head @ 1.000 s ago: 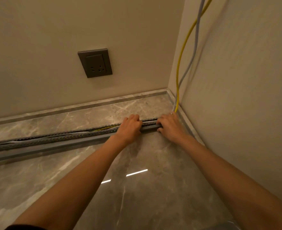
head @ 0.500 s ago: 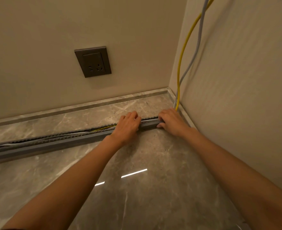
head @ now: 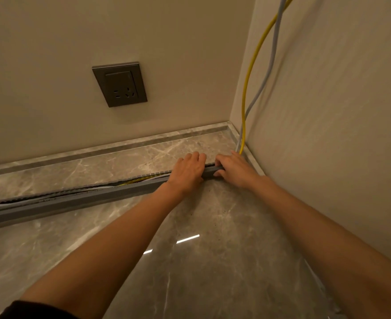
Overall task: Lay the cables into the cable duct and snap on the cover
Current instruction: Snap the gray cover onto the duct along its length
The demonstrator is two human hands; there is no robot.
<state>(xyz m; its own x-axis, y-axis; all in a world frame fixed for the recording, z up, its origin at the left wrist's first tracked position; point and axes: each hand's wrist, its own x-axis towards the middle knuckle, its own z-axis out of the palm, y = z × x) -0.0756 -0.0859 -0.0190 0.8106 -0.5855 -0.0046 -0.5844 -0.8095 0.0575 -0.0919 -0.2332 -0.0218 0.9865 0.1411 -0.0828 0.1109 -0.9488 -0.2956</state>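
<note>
A long grey cable duct (head: 79, 200) lies on the marble floor, running from the left edge to the right corner. Its grey cover (head: 210, 172) sits on the right end and gapes open further left, where a yellow cable (head: 134, 181) and a grey cable (head: 3, 205) show inside. My left hand (head: 187, 172) lies palm down on the cover with fingers curled over its far edge. My right hand (head: 233, 170) grips the duct's right end, thumb on the near side. The yellow cable (head: 247, 77) and grey cable (head: 267, 72) climb the right wall from the corner.
A dark grey wall socket (head: 120, 84) sits on the back wall above the duct. A stone skirting (head: 111, 147) runs along the back wall and the right wall. The polished marble floor (head: 189, 261) reflects ceiling lights between my forearms.
Both hands stay on the duct's right end; my left hand has slid right, closer to my right hand. The camera has drifted, so the scene sits slightly higher.
</note>
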